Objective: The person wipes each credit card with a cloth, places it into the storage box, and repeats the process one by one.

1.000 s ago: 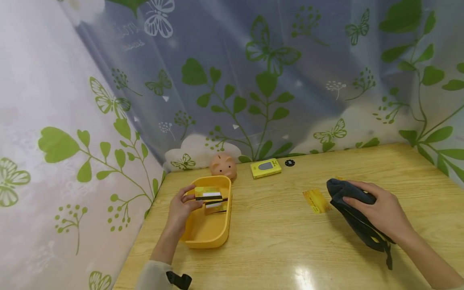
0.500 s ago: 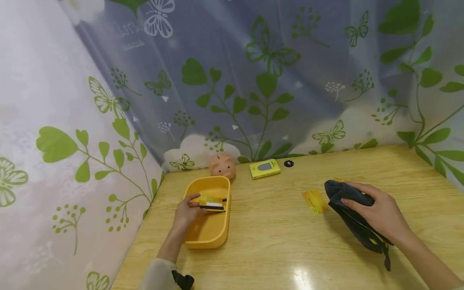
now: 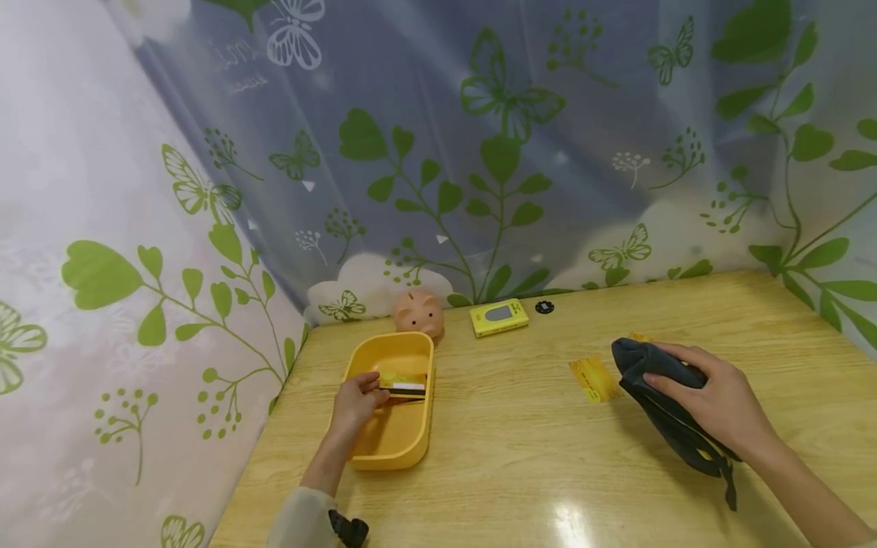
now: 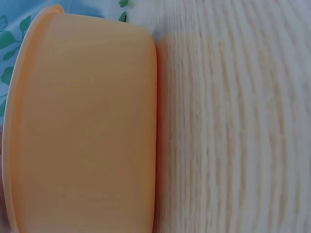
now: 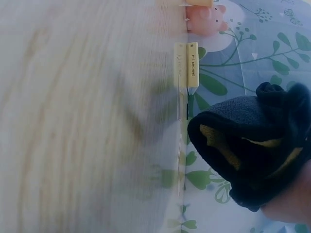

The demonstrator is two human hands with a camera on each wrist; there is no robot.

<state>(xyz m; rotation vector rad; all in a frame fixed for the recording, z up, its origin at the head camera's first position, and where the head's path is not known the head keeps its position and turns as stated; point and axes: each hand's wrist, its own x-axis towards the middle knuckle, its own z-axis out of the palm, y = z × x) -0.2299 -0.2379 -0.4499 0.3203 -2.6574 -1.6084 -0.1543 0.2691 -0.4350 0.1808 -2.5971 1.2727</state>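
Note:
Over the yellow plastic bin [image 3: 389, 458], my left hand [image 3: 355, 402] reaches past the near left rim and pinches the edge of a yellow card [image 3: 404, 385] with a black stripe and white strip. More cards seem to lie beneath it, mostly hidden. My right hand [image 3: 722, 392] grips a dark blue fabric pouch [image 3: 661, 403] above the table; a dark strap hangs from its lower end. In the right wrist view, the pouch's mouth gapes and shows a yellowish lining [image 5: 221, 145]. Beside the pouch, a yellow-orange card [image 3: 594, 379] lies on the table.
Behind the bin stands a pink piggy bank [image 3: 419, 313]. A yellow box [image 3: 499, 317] and a black round chip [image 3: 544, 307] lie near the back edge. Part of another card [image 3: 640, 336] shows behind the pouch. A printed curtain [image 3: 438, 152] borders the wooden table [image 3: 507, 457].
My left hand has lowered the card from above the bin to down inside it, shifting slightly right. The right hand and pouch have hardly moved.

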